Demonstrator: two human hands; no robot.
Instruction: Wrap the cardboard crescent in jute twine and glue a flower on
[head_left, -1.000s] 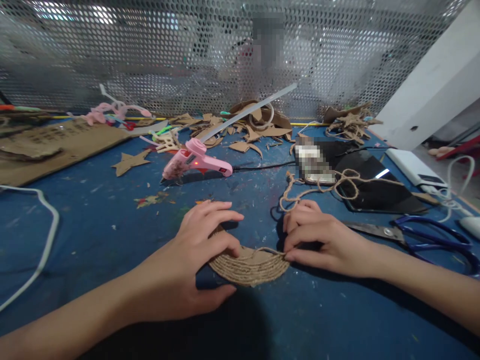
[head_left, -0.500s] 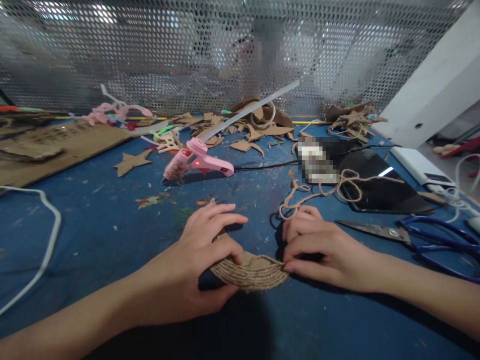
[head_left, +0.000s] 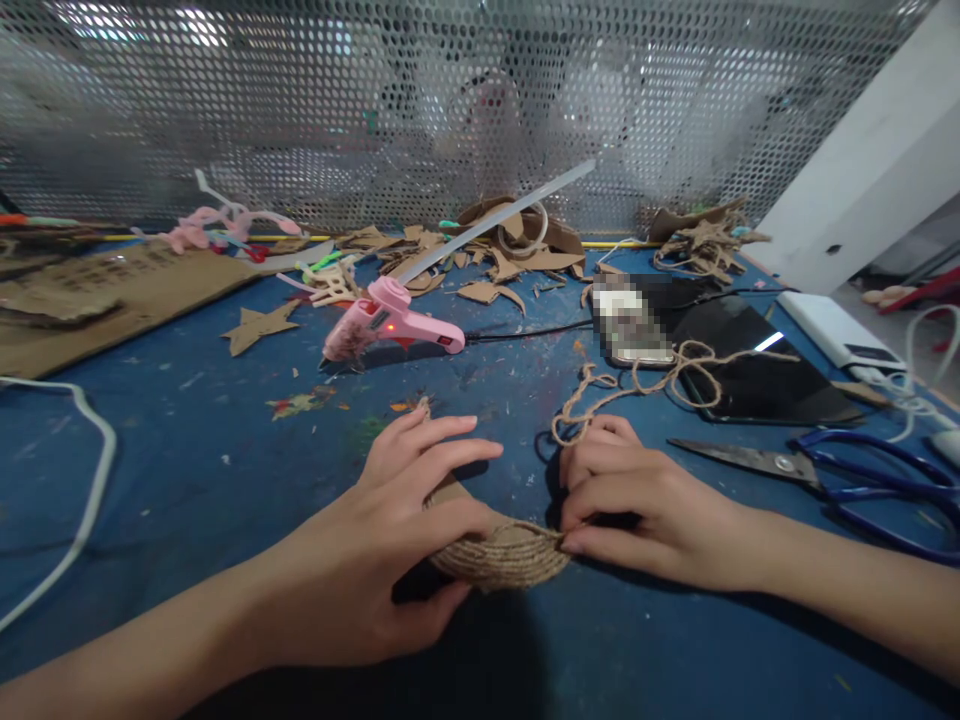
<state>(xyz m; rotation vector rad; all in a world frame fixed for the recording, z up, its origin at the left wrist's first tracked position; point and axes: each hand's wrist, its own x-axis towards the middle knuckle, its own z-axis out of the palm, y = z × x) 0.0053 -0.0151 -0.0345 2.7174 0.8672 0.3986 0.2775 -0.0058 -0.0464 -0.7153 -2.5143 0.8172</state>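
Note:
A cardboard piece (head_left: 452,490) lies at the front of the blue table, its near part covered with curved rows of jute twine (head_left: 514,560). My left hand (head_left: 420,520) grips this piece between thumb and index finger, the other fingers stretched over it. At the piece's right end, my right hand (head_left: 637,500) pinches the twine between thumb and fingertips. From behind that hand a loose length of twine (head_left: 574,410) curls away to the right, over a phone and a dark tablet. Part of the cardboard is hidden under my left hand.
A pink glue gun (head_left: 405,325) with a long glue stick lies ahead, its light on. Blue-handled scissors (head_left: 784,465) rest to the right, near a black tablet (head_left: 757,360) and a white power bank (head_left: 840,330). Cardboard scraps (head_left: 540,262) line the perforated metal screen (head_left: 337,120).
The twine-covered piece has tilted slightly and shifted a little toward me under my left hand. My right hand keeps its pinch at the right end, barely moved.

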